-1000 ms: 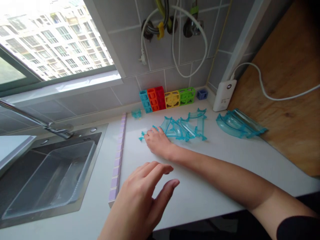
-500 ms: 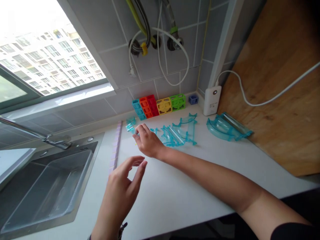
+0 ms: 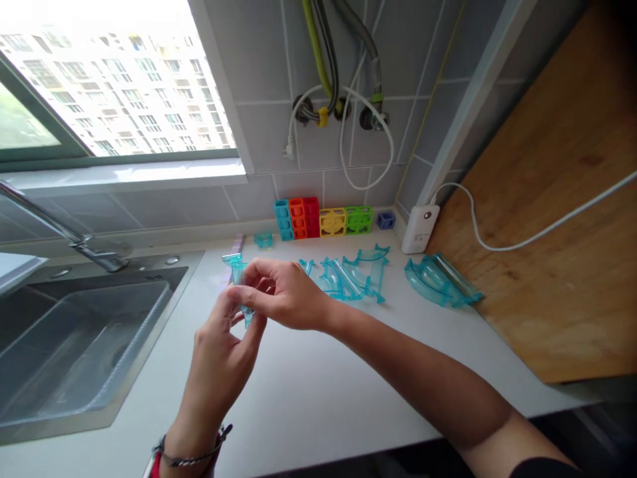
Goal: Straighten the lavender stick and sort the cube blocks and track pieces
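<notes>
A translucent teal plastic track piece (image 3: pixel 235 266) stands nearly upright between my hands above the counter. My right hand (image 3: pixel 288 295) pinches it from the right, with fingers curled over its middle. From below and the left, my left hand (image 3: pixel 216 358) closes its fingers and thumb around the lower part. Fingers hide much of the piece. A small teal piece (image 3: pixel 263 239) lies behind it, near the wall. Just beyond my right hand are several teal track pieces (image 3: pixel 343 279), curved and straight.
Stacked coloured cube blocks (image 3: pixel 311 218) line the wall, with a dark blue cube (image 3: pixel 385 220) beside them. More teal curved pieces (image 3: pixel 442 280) rest by the wooden board (image 3: pixel 557 239). A cabled white power bank (image 3: pixel 421 228) leans there. At left lies the sink (image 3: pixel 114 425) with its faucet (image 3: pixel 107 255).
My right hand has brought a teal track piece toward me, and the left hand has closed on it too. The view has turned slightly.
</notes>
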Tool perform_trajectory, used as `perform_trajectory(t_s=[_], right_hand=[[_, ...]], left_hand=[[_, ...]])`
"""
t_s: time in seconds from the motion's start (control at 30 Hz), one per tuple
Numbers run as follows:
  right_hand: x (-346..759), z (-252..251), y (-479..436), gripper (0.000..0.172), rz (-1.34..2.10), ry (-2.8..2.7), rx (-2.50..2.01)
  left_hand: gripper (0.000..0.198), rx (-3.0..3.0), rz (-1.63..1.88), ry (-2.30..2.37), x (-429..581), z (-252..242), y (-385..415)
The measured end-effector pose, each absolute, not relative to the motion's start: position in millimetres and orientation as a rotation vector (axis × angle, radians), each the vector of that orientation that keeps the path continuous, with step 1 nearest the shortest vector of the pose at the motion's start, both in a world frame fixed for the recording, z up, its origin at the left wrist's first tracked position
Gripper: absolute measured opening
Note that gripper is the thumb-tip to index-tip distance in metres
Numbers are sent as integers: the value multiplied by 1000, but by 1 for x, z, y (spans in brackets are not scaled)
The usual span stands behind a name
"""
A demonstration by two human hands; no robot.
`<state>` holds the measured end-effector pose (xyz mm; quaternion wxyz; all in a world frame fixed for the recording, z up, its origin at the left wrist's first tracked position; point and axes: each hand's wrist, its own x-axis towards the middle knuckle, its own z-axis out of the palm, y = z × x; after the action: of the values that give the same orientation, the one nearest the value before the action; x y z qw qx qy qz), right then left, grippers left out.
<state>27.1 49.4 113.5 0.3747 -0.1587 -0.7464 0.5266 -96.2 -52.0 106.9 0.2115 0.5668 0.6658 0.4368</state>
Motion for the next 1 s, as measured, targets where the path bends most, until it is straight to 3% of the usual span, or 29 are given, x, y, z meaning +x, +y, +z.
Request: perform_trajectory(t_s=[0.17, 0.3, 0.43, 0.5, 0.67, 0.87, 1.0], right_hand=[[47, 128, 66, 39, 1090, -2076, -486], [81, 122, 115, 32, 562, -2068, -1020], [117, 95, 162, 15, 271, -2319, -1663], [131, 78, 174, 20, 203, -2472, -1876], [157, 48, 186, 27, 152, -2509, -2037], [173, 35, 204, 19, 169, -2474, -2029], [179, 37, 212, 26, 80, -2383, -1965]], left_hand=[[44, 1440, 1314, 1747, -96, 104, -51], [41, 1356, 1357, 1652, -97, 93, -49], [35, 1295, 1384, 1517, -94, 91, -46], [33, 1259, 1391, 1432, -92, 91, -44], [33, 1192, 1384, 1322, -91, 83, -39], [35, 1154, 1383, 1303, -88, 75, -35], [34, 1124, 1375, 1297, -85, 73, -32]])
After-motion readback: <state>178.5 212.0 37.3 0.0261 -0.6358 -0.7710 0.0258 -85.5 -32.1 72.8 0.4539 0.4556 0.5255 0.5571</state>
